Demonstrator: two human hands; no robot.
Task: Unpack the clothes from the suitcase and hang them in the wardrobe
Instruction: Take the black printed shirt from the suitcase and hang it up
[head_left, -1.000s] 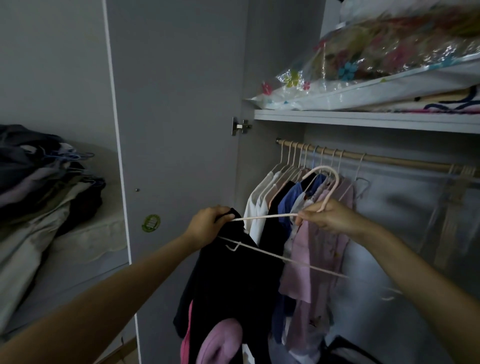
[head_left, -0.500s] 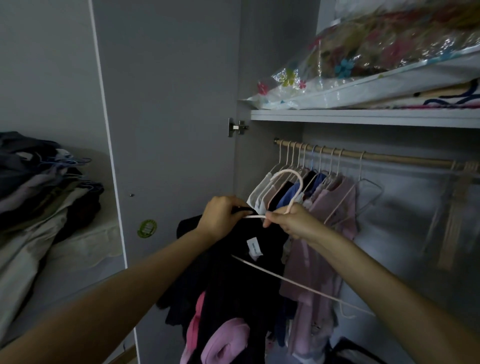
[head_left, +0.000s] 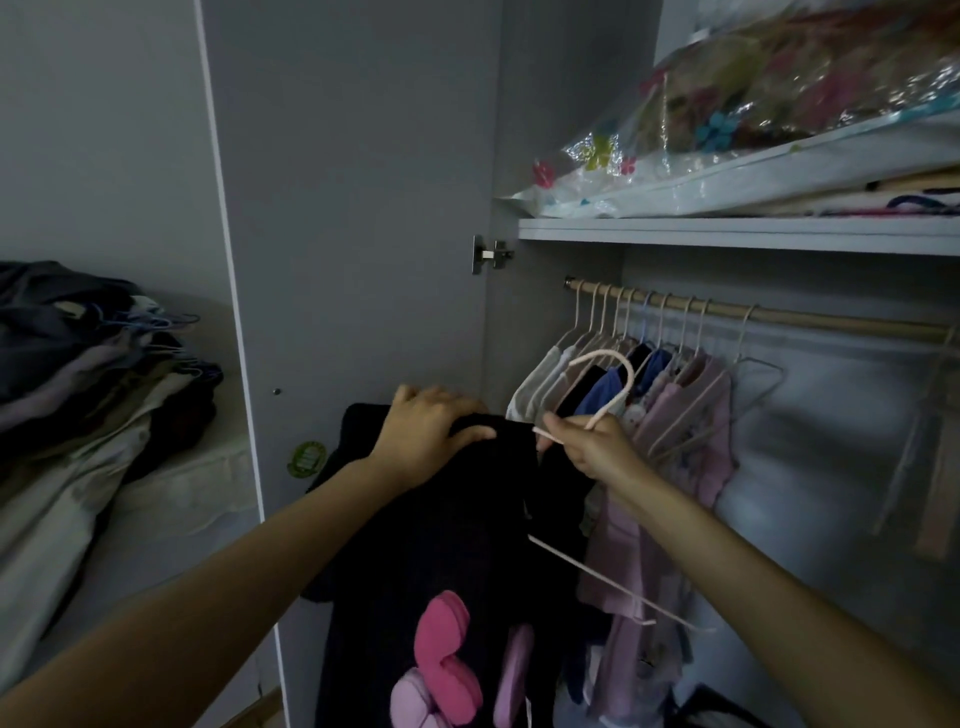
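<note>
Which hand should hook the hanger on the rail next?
Right. The right hand already pinches the hanger at the base of its hook, on the side nearer the rail. The left hand grips the black garment at its shoulder.

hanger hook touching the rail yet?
Apart. The head view shows the hanger hook held by the right hand well below the rail, with hung clothes visible between them. The left hand grips the black garment.

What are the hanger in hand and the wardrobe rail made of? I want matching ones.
Hanger: thin, pale pink, matte, so probably coated wire or plastic; the look leaves it open. Rail: round, pale tan, dull finish, likely wood, though no grain shows.
</note>
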